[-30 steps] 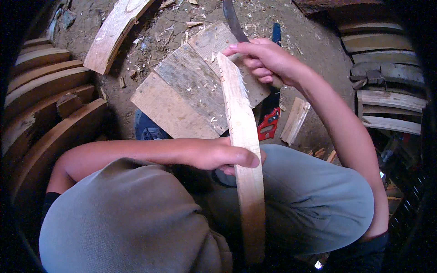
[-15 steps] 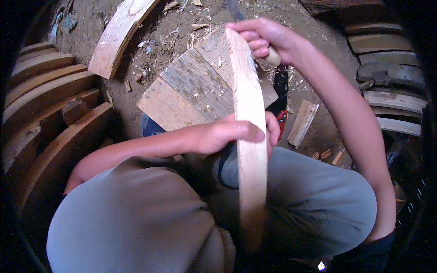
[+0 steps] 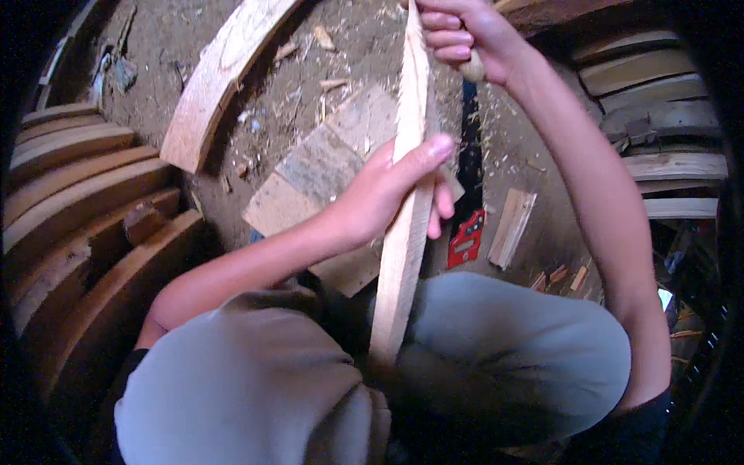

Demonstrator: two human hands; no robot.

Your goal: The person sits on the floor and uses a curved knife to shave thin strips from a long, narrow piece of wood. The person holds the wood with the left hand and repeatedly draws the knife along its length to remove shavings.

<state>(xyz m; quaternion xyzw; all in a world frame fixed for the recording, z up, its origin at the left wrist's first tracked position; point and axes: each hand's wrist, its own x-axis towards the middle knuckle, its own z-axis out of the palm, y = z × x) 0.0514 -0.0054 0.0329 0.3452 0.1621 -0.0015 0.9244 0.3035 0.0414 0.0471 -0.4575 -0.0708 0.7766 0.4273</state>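
My left hand (image 3: 370, 190) grips a long pale piece of wood (image 3: 397, 271) around its middle, the thumb lying across the upper face. The piece stands tilted, its lower end between my legs and its rough, freshly cut tip reaching the top of the view. Up there my right hand (image 3: 484, 35) is closed around the light wooden handle (image 3: 472, 68) of a knife, next to the tip. The knife's blade is out of view now; the earlier frame shows part of it.
Flat boards (image 3: 310, 174) lie on the dirt floor beyond the wood. A saw with a red handle (image 3: 467, 240) and an offcut (image 3: 513, 225) lie to the right. A curved slab (image 3: 225, 85) rests far left. Curved pieces are stacked at left (image 3: 85, 194) and right (image 3: 651, 116).
Both hands have moved farther away, the right up to the top edge. The wood has shifted away from me, turned onto a narrower side, and its lower end has swung left.
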